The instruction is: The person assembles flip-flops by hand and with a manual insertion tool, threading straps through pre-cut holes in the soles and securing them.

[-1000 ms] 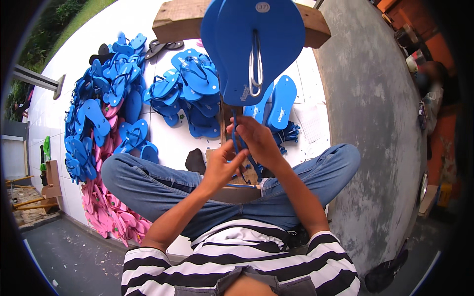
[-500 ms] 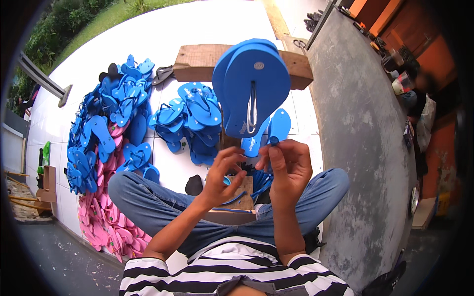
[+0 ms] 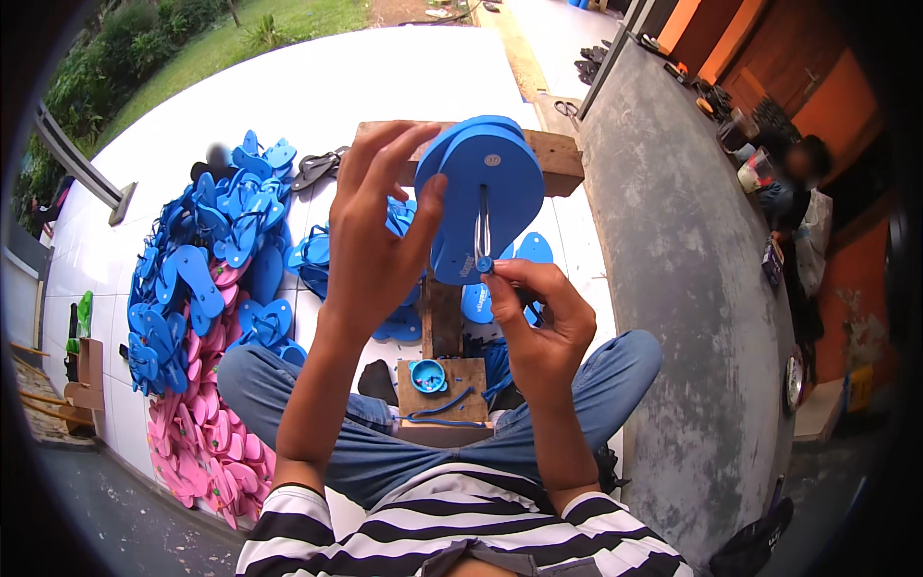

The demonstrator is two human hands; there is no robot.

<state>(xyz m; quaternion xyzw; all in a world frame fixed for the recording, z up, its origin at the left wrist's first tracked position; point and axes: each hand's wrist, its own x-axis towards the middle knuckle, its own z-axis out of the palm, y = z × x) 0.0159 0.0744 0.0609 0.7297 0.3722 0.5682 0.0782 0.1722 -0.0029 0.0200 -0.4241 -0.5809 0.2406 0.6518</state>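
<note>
One left grip (image 3: 380, 221), one right grip (image 3: 546, 317); in the right, one blue button (image 3: 485, 264); just above that grip, one metal loop (image 3: 483, 223) and seemingly two stacked blue soles (image 3: 505, 192); below-left, one small blue bowl (image 3: 428, 388)

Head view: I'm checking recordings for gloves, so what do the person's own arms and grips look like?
The left grip and right grip are ungloved human hands, with no rings or wristwear visible. The forearms are bare too, below short sleeves striped black and white. No cables show.

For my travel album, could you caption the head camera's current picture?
Left hand at blue soles, right hand pinching a small blue piece at a metal loop.
</note>
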